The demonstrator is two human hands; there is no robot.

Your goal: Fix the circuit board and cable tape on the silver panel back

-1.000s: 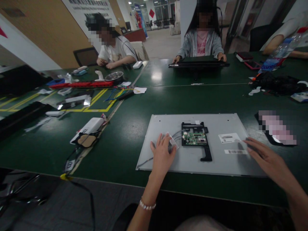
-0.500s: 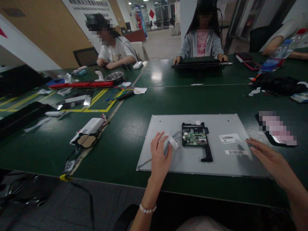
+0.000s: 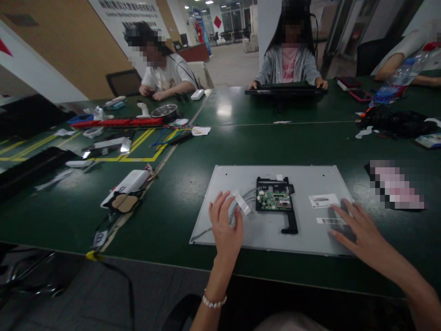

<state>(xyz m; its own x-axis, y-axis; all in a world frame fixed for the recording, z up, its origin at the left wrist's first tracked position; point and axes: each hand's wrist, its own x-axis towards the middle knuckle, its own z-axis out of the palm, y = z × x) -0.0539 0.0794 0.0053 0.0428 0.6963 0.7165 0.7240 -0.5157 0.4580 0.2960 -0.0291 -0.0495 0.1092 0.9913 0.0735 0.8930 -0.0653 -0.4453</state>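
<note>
A beaded bracelet (image 3: pixel 214 302) circles the left wrist. The left hand (image 3: pixel 225 223) is half-curled, with a gap between thumb and fingers, beside a grey cable (image 3: pixel 251 192) and a white strip (image 3: pixel 241 203); whether it touches either is unclear. The right hand (image 3: pixel 360 230) spreads wide over the labels (image 3: pixel 324 201) on the grey panel (image 3: pixel 237 236), gripping nothing. That panel lies flat on the green surface (image 3: pixel 165 234), with a green circuit board (image 3: pixel 274 200) in a black frame (image 3: pixel 291 223) between the hands. Farther out, a battery pack (image 3: pixel 132 183) sits left, a phone (image 3: pixel 396 186) right. Across the surface, a person (image 3: pixel 291 64) holds a black screen (image 3: pixel 285 91).
</note>
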